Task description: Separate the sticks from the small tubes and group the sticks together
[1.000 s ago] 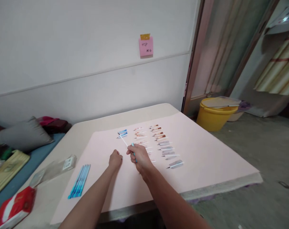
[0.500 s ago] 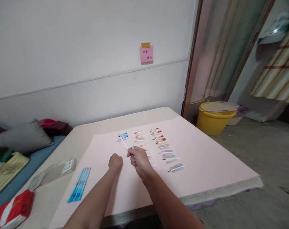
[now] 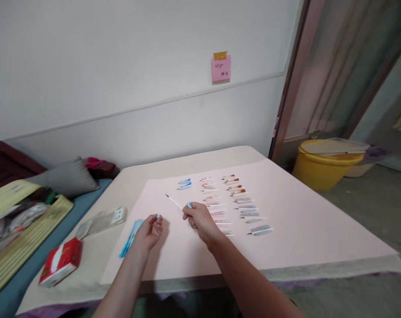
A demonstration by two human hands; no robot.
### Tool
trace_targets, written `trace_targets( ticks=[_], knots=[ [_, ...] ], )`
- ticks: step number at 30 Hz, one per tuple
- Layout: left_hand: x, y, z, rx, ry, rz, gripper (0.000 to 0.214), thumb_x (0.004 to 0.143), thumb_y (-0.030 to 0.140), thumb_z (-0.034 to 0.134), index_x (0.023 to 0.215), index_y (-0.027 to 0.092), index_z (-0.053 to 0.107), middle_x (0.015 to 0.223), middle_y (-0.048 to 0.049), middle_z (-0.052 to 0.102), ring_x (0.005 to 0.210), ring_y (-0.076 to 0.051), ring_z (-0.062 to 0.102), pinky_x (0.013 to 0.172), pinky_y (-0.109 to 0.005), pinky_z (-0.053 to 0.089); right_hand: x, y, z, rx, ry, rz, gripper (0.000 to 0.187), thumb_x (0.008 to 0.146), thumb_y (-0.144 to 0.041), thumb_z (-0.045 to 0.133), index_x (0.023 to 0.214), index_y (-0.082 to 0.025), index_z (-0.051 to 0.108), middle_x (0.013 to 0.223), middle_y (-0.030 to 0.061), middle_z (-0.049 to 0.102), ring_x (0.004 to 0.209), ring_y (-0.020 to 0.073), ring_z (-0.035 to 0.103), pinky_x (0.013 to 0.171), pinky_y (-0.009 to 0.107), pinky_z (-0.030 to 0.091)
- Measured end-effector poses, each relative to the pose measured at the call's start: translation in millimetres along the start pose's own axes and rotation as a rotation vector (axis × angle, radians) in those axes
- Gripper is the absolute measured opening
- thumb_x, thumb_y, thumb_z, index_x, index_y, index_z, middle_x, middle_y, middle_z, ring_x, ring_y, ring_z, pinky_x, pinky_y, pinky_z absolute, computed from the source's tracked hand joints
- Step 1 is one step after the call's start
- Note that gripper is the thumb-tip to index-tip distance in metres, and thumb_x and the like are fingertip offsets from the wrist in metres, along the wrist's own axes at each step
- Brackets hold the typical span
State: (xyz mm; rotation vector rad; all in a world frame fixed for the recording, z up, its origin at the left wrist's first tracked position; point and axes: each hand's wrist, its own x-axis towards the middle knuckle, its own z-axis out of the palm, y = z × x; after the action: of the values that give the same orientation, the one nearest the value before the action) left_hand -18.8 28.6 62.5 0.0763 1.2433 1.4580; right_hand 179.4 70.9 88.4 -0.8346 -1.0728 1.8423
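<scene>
My right hand (image 3: 200, 220) is closed round a thin white pen refill (image 3: 175, 202) with a dark tip pointing up and left, over the pink sheet (image 3: 300, 221). My left hand (image 3: 149, 231) is raised with its fingers pinched on a small light-blue piece (image 3: 158, 217), close to a bundle of blue pens (image 3: 130, 237) lying at the sheet's left edge. Rows of small pen parts (image 3: 235, 201) lie beyond and to the right of my right hand, with two blue pieces (image 3: 185, 183) at the far left of them.
A clear plastic package (image 3: 101, 221) and a red tissue pack (image 3: 60, 263) lie on the table's left side. A grey cushion (image 3: 66, 177) and mats are on the bed to the left. A yellow bucket (image 3: 323, 163) stands by the door at right.
My left hand pulled back and left, away from the right hand, now pinching a small blue piece. The view swung left. The right hand still holds the refill.
</scene>
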Motion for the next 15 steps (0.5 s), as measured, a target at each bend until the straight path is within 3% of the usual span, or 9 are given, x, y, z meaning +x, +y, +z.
trace_targets(
  ticks=[6, 15],
  knots=[
    [-28.1, 21.2, -7.0, -0.289, -0.122, -0.022, 0.005, 0.08, 0.005, 0.049, 0.077, 0.008, 0.052, 0.062, -0.0025, 0.057, 0.043, -0.004, 0.051, 0.039, -0.012, 0.043, -7.3, 15.9, 22.9, -0.176, -0.144, 0.023, 0.006, 0.063, -0.019, 0.054, 0.059, -0.016, 0.051, 0.051, -0.0014, 0.057, 0.034, 0.0034, 0.026, 0.034, 0.021, 0.012],
    [-20.8, 30.2, -30.0, -0.386, -0.118, 0.012, 0.008, 0.08, 0.004, 0.046, 0.078, 0.008, 0.053, 0.058, -0.0015, 0.056, 0.044, -0.005, 0.05, 0.039, -0.013, 0.043, -3.3, 28.2, 39.3, -0.246, -0.237, 0.044, 0.005, 0.063, -0.017, 0.052, 0.059, -0.015, 0.053, 0.05, -0.0019, 0.054, 0.034, 0.0031, 0.026, 0.034, 0.02, 0.012]
  ],
)
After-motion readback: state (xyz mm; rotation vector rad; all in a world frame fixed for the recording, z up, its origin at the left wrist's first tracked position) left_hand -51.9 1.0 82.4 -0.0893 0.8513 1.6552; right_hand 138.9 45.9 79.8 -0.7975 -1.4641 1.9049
